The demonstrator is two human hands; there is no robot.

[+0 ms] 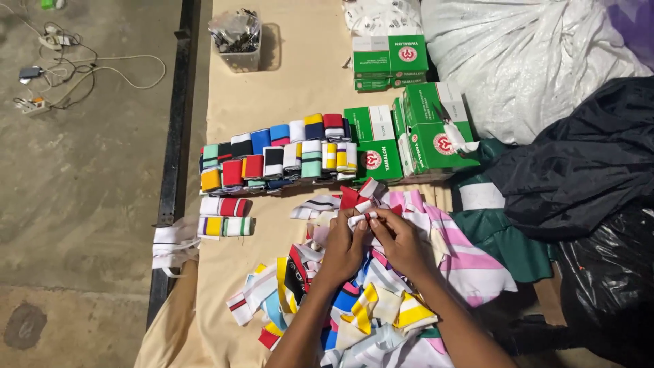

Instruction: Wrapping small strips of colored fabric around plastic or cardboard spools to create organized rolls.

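Note:
Both of my hands meet over a loose heap of coloured striped fabric strips [354, 307] on a beige table cloth [293, 88]. My left hand [344, 247] and my right hand [398, 240] pinch the same small white and red fabric strip [361, 218] between their fingertips, just above the heap. Beyond the hands, folded striped fabric pieces [279, 153] lie packed in neat rows, with two more folded pieces [225, 217] set apart to the left.
Green and white cardboard boxes [409, 133] stand behind the rows; scissors [451, 129] rest on one. A clear plastic tub [237, 41] sits at the back. A white sack [531, 61] and black plastic bags [586, 177] fill the right. Cables [61, 68] lie on the concrete floor at left.

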